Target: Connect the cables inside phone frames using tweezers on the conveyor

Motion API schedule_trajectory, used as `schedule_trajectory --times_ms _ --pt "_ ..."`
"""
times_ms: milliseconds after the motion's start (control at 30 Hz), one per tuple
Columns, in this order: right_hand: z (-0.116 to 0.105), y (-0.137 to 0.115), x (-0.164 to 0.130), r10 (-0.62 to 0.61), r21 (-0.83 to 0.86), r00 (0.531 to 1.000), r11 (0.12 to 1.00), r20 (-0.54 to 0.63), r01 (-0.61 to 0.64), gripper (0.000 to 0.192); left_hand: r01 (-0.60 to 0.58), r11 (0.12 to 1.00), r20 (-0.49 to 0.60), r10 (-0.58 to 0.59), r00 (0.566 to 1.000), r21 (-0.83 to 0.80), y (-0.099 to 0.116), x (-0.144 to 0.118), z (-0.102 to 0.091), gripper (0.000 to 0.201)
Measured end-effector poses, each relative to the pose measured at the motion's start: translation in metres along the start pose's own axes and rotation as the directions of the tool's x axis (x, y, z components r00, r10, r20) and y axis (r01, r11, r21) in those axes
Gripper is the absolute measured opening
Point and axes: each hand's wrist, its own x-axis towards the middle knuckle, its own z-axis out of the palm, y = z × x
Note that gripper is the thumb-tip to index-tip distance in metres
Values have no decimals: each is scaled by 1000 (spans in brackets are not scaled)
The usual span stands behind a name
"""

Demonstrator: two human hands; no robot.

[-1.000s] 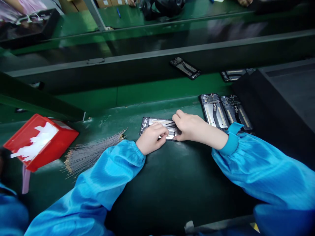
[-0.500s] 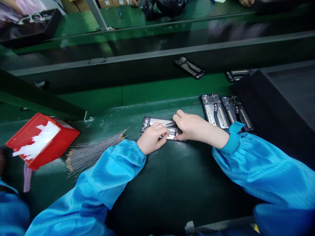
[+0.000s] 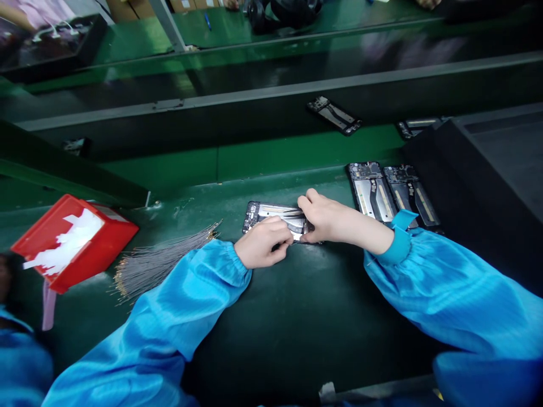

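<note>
An open phone frame point(image 3: 266, 215) lies flat on the dark green bench in front of me. My left hand point(image 3: 262, 244) rests on its near edge with fingers curled, pinching at the frame. My right hand point(image 3: 327, 217) covers the frame's right end and grips a pair of tweezers point(image 3: 292, 214) whose tips point left across the frame. Both arms wear blue sleeves. What lies under my fingers is hidden.
Two more open phone frames point(image 3: 390, 192) lie side by side to the right, beside a black tray point(image 3: 479, 186). A bundle of thin wires point(image 3: 159, 263) and a red bin point(image 3: 72, 240) sit left. Other frames point(image 3: 335, 115) ride the conveyor behind.
My left hand has slid slightly toward me along the frame's near edge. The frames on the conveyor behind have drifted right. My right hand stays put.
</note>
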Motion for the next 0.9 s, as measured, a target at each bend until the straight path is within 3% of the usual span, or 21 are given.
schedule_trajectory --times_ms 167,333,433,533,633,733,900 --pt "1 -4 0 22 -10 1000 1000 -6 -22 45 -18 998 3 18 1000 66 1 -1 -3 14" --pt "0 -1 2 -19 -15 1000 1000 -15 19 48 -99 947 58 85 995 305 18 -7 -1 17" --pt "-9 21 9 -104 40 994 994 -38 106 43 -119 921 141 70 988 370 31 -11 9 24" --pt "-22 56 24 -26 35 974 999 -226 35 36 -4 907 126 -54 991 421 33 -7 15 34" --pt "-31 98 43 182 24 909 982 -376 -186 34 144 867 39 -184 982 477 21 9 13 38" --pt "-36 136 60 358 43 803 922 -476 -385 36 305 791 -81 -311 947 531 1 29 5 45" --pt "-40 184 77 621 145 642 760 -450 -633 52 460 715 -168 -442 881 526 -25 49 -4 45"
